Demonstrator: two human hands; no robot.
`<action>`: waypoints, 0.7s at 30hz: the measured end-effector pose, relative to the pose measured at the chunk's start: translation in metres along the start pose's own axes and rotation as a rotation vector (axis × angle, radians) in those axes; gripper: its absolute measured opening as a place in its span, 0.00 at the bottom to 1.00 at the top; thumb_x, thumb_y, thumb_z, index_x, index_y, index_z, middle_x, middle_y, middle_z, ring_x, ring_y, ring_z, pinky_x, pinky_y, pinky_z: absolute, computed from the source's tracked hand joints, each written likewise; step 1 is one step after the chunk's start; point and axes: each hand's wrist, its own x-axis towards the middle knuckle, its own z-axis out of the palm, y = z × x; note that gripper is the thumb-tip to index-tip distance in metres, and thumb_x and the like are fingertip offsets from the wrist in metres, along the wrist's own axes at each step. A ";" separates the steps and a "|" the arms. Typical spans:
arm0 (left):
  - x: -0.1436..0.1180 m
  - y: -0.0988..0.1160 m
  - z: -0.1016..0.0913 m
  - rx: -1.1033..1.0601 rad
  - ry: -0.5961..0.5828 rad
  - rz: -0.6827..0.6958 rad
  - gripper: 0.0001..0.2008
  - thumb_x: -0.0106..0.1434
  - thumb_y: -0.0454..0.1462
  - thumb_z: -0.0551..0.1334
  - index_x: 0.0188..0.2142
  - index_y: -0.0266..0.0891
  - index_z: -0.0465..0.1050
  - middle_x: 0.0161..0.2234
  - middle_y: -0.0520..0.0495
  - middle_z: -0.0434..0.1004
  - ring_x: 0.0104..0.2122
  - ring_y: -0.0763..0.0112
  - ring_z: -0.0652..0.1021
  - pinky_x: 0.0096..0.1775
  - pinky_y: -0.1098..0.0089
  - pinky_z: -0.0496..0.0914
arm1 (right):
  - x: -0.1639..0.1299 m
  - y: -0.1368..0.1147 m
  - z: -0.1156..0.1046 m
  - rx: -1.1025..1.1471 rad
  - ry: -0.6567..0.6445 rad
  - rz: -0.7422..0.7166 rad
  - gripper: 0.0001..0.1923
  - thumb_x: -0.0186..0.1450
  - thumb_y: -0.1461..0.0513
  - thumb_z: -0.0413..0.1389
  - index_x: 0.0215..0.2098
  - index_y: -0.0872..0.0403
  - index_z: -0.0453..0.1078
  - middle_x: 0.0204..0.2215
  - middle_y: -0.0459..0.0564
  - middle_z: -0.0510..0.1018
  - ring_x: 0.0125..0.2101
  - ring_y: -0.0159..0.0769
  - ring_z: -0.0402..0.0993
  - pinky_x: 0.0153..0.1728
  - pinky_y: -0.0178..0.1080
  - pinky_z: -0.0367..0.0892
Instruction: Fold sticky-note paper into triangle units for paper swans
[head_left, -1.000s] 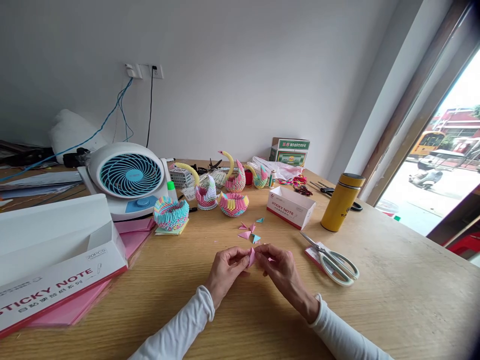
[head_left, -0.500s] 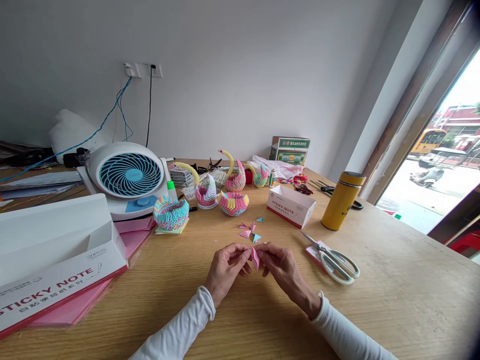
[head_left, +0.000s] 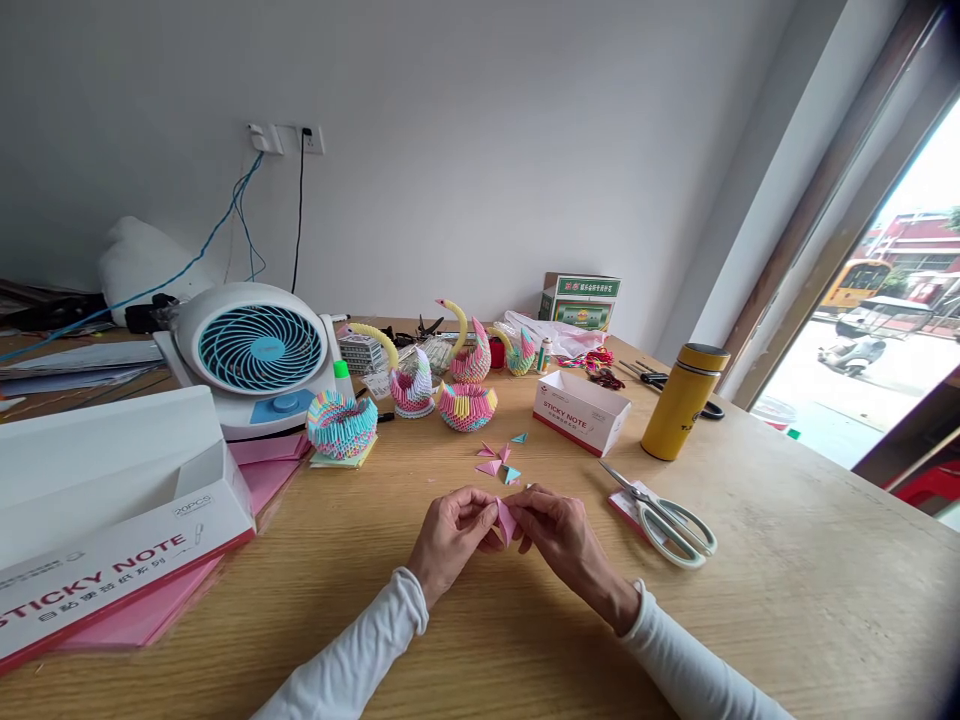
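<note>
A small pink folded piece of paper (head_left: 506,521) is pinched between my two hands above the wooden table. My left hand (head_left: 456,522) closes thumb and fingers on its left edge, and my right hand (head_left: 553,528) grips the right side. Just beyond the fingertips lie several folded triangles, among them a pink triangle (head_left: 490,467) and a blue triangle (head_left: 511,474). Farther back stand a pink and yellow paper bowl (head_left: 467,408), a blue paper bowl (head_left: 343,428) and several folded-paper swans, one a pink swan (head_left: 471,360).
White-handled scissors (head_left: 679,530) rest on a sticky-note pad to the right. Behind them are a yellow bottle (head_left: 684,405) and a small sticky-note box (head_left: 582,415). A large sticky-note box (head_left: 127,560) and a white fan (head_left: 259,350) occupy the left.
The pink paper has tilted and shows a broader face between my fingers. Both hands have shifted very slightly left and stay closed on it.
</note>
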 end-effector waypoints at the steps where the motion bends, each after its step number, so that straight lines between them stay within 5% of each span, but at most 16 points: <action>1: 0.000 0.001 0.000 0.002 -0.009 -0.004 0.15 0.56 0.46 0.65 0.30 0.34 0.74 0.22 0.49 0.78 0.21 0.71 0.77 0.25 0.74 0.73 | 0.000 0.000 0.000 0.001 -0.002 -0.004 0.13 0.67 0.57 0.53 0.37 0.54 0.77 0.27 0.48 0.74 0.21 0.30 0.72 0.22 0.31 0.72; 8: -0.001 0.000 0.003 0.025 -0.015 0.007 0.16 0.57 0.48 0.64 0.28 0.36 0.70 0.20 0.51 0.75 0.19 0.72 0.76 0.23 0.74 0.72 | 0.000 -0.002 -0.001 -0.081 -0.004 -0.034 0.11 0.67 0.60 0.53 0.37 0.54 0.78 0.25 0.48 0.76 0.21 0.31 0.72 0.22 0.31 0.70; 16: -0.004 -0.003 0.006 -0.190 -0.114 -0.197 0.18 0.54 0.49 0.67 0.31 0.34 0.73 0.27 0.49 0.77 0.20 0.74 0.77 0.21 0.78 0.68 | -0.001 -0.002 0.004 -0.051 0.097 -0.017 0.10 0.65 0.64 0.53 0.37 0.54 0.77 0.24 0.47 0.74 0.21 0.30 0.71 0.20 0.30 0.68; 21: -0.003 -0.003 0.005 -0.159 -0.085 -0.141 0.18 0.53 0.48 0.68 0.27 0.33 0.72 0.25 0.50 0.76 0.17 0.77 0.75 0.20 0.78 0.66 | -0.002 -0.001 0.005 -0.064 0.089 -0.004 0.12 0.66 0.63 0.51 0.37 0.54 0.77 0.23 0.47 0.74 0.22 0.31 0.71 0.17 0.28 0.65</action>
